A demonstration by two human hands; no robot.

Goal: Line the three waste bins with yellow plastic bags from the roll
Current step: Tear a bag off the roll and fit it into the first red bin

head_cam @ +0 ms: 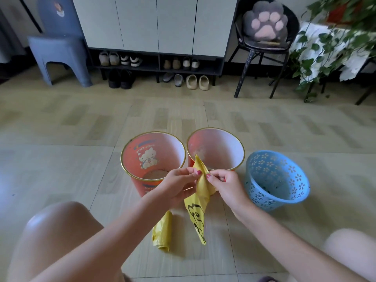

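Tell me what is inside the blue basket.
The blue basket has no yellow liner; only its perforated wall and a few dark specks near the bottom show. Its near rim hides part of the floor inside.

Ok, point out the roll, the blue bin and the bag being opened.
roll [162, 231]: head view, its middle.
blue bin [262, 197]: head view, outer wall.
bag [203, 188]: head view, below the pinching fingers.

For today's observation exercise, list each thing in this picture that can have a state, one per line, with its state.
Yellow bag: detached, not yet opened, pinched at its top by both hands.
Left hand: pinching the bag.
Right hand: pinching the bag.
Roll: lying on the floor, partly unrolled.
Left orange bin: upright, unlined.
Middle orange bin: upright, unlined.
Blue basket: tilted, unlined.
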